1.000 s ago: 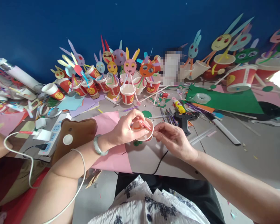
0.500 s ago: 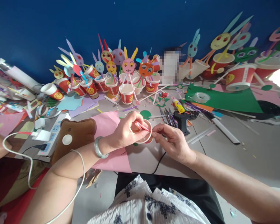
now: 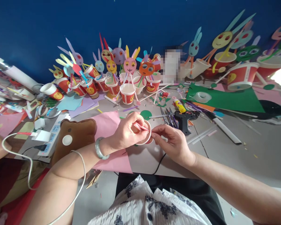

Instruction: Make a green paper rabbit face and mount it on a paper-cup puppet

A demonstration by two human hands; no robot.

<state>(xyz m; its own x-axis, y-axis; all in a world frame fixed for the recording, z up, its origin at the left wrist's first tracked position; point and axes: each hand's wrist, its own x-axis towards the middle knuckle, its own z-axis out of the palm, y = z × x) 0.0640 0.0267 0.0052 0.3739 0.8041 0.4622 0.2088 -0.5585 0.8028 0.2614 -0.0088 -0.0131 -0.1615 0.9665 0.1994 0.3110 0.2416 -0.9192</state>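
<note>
A paper cup [image 3: 146,141] is tipped between my hands above the table, its white rim facing up toward me. My left hand [image 3: 129,130], with a jade-coloured bracelet at the wrist, is closed over the cup's mouth. Its fingers pinch a thin pink stick-like strip [image 3: 141,126] that lies inside the rim. At the cup's right side, my right hand [image 3: 172,141] has thumb and forefinger pressed together against the rim; what lies between those fingertips is too small to make out. A green paper disc [image 3: 146,114] lies just behind the cup.
Red paper cups with paper-faced figures [image 3: 127,93] stand along the blue wall. A black glue gun [image 3: 186,121], scissors [image 3: 170,117] and a yellow glue stick [image 3: 179,106] lie to the right. Pink paper [image 3: 114,161], a brown pouch [image 3: 76,137] and a power strip [image 3: 57,129] are left.
The cup and my right hand have shifted very slightly left. The pink strip's right end now shows less beyond my left fingers. Otherwise both hands keep their hold.
</note>
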